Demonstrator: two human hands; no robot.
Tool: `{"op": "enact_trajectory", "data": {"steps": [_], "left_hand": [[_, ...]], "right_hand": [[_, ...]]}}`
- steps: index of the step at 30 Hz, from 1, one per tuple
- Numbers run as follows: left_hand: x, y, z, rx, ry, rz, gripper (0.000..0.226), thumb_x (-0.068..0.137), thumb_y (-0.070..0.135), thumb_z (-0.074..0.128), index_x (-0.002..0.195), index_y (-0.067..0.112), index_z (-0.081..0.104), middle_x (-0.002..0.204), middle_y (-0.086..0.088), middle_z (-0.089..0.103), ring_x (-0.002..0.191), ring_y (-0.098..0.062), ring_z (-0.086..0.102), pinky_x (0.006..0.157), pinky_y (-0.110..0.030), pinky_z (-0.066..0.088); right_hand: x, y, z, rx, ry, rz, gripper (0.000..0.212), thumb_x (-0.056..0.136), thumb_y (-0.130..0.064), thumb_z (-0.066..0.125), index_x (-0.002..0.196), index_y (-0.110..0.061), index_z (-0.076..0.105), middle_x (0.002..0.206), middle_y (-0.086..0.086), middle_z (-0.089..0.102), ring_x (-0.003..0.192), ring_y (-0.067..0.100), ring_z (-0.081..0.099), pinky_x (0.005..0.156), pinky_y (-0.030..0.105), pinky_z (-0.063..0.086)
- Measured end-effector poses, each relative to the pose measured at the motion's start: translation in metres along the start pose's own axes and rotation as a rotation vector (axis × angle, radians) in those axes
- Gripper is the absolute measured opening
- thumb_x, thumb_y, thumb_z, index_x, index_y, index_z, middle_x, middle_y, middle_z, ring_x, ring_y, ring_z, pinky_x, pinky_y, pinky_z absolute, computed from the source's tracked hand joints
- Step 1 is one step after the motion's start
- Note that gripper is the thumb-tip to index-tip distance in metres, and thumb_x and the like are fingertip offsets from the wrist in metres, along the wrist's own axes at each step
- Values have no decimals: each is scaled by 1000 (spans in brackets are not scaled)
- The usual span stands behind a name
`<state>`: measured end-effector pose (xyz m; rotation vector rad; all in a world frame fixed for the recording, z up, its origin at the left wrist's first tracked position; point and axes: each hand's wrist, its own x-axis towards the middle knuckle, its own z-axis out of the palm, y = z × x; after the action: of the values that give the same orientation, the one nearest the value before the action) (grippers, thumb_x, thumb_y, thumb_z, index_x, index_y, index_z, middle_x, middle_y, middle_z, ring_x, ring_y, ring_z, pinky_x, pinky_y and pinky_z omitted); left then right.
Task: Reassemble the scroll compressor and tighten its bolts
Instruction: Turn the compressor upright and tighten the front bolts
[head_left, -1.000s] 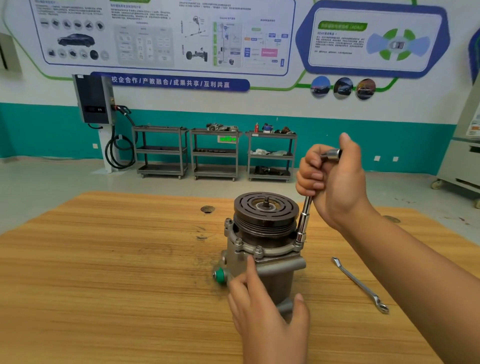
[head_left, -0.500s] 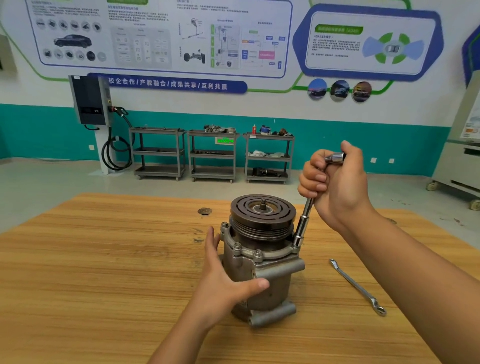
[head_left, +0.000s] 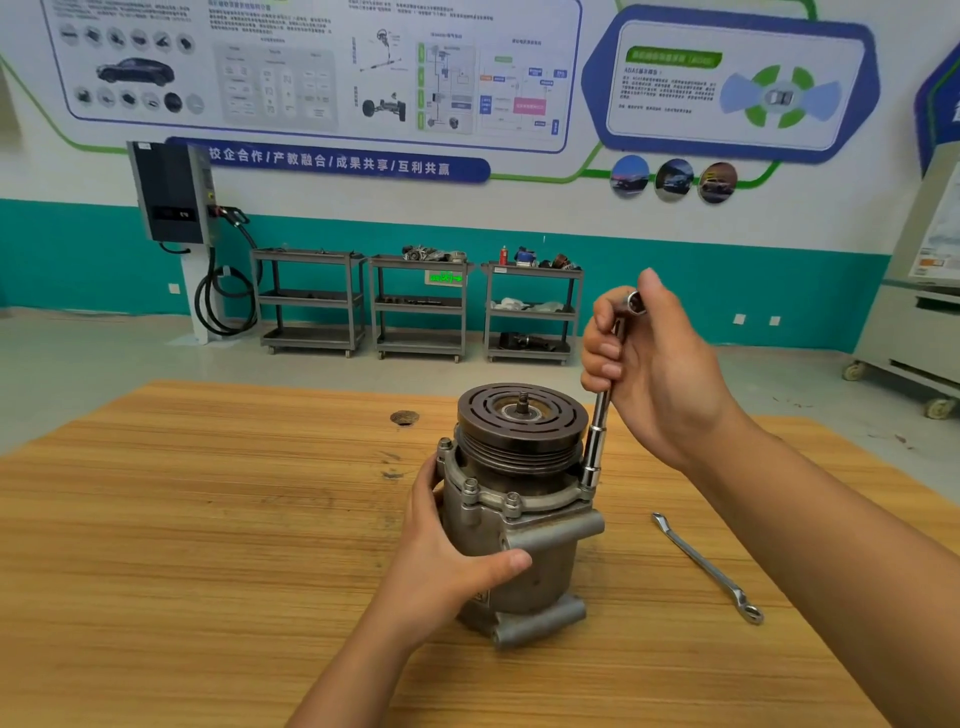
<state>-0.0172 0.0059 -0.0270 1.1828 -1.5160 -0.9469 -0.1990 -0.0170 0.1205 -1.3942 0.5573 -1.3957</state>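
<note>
The pale wooden worktop (head_left: 208, 545) carries the grey cast-metal scroll compressor (head_left: 540, 566), which stands upright near the worktop's middle with its dark grooved pulley (head_left: 522, 415) uppermost. On the compressor's left flank the left hand (head_left: 447, 561) steadies it, fingers curled round the housing and thumb pressed across the front. Hex flange bolts (head_left: 470, 488) show along the compressor's near rim.

At its right rim a slim chrome socket driver (head_left: 597, 436) stands almost upright on another bolt, and the right hand (head_left: 660, 374) has its fingers clamped round the driver's top. I'd judge this to be the bolt-tightening step. The next move calls for a twist of the driver while the body is braced against turning.

Right of the compressor, apart from it, lies a flat silver ring spanner (head_left: 706, 566). The bolt under the socket is hidden, so I cannot tell how far it is seated. The compressor's far rim sits behind the pulley.
</note>
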Motion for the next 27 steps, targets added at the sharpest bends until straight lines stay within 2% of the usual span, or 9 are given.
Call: {"op": "enact_trajectory", "data": {"steps": [4,7,9,11,13,16,19,23,27], "left_hand": [[0,1,-1,18,-5,-9,141,33,65,79,150,39,3,152,9,25,138,-8,29,114,-35,31],[0,1,-1,27,-7,-14,143,34,66,79,150,39,1,153,10,24,139,-8,28,115,-37,30],[0,1,-1,32,-10,-16,142,34,67,79,150,40,1,153,10,24,139,-9,27,115,-38,30],[0,2,-1,35,-11,-17,142,34,67,79,150,40,1,153,9,24,139,-10,28,116,-39,30],[0,2,-1,36,-8,-18,143,34,67,79,150,39,2,153,9,25,139,-10,28,115,-41,31],[0,1,-2,41,-8,-19,141,34,67,79,149,41,1,152,9,25,138,-10,28,114,-37,31],[0,0,-2,41,-8,-13,141,34,67,79,149,41,1,152,10,25,137,-9,29,113,-34,31],[1,1,-1,45,-3,-11,142,34,67,78,150,38,2,152,9,25,139,-10,28,115,-39,31],[2,-1,-2,61,-8,-20,143,34,68,78,150,39,0,154,9,22,140,-10,26,116,-40,30]], "right_hand": [[0,-3,2,-114,13,-9,41,88,-49,37,86,-11,53,60,-5,33,52,8,30,50,20,30],[-2,-11,3,-306,28,4,40,81,-50,46,79,-11,55,62,-4,44,55,9,43,52,22,40],[-2,-19,4,-560,41,-10,41,84,-51,48,72,-13,58,65,-4,53,61,9,51,60,25,47],[0,-26,3,-842,96,-63,45,91,-50,47,66,-16,62,68,-7,59,65,0,54,68,24,42],[4,-33,3,-970,120,-105,45,92,-49,49,64,-19,67,68,-14,61,62,-12,52,65,21,35],[8,-39,4,-943,31,-57,31,93,-43,53,80,-26,74,56,-18,56,50,0,43,53,14,36],[11,-41,5,-853,-20,-26,23,97,-32,51,92,-28,73,63,-11,61,45,6,33,40,14,30],[13,-45,3,-767,-99,46,25,100,-25,45,98,-20,69,76,-1,71,42,8,25,38,17,22],[18,-45,0,-853,-48,96,28,101,-29,42,95,-16,66,60,2,66,37,3,31,36,14,25]]}}
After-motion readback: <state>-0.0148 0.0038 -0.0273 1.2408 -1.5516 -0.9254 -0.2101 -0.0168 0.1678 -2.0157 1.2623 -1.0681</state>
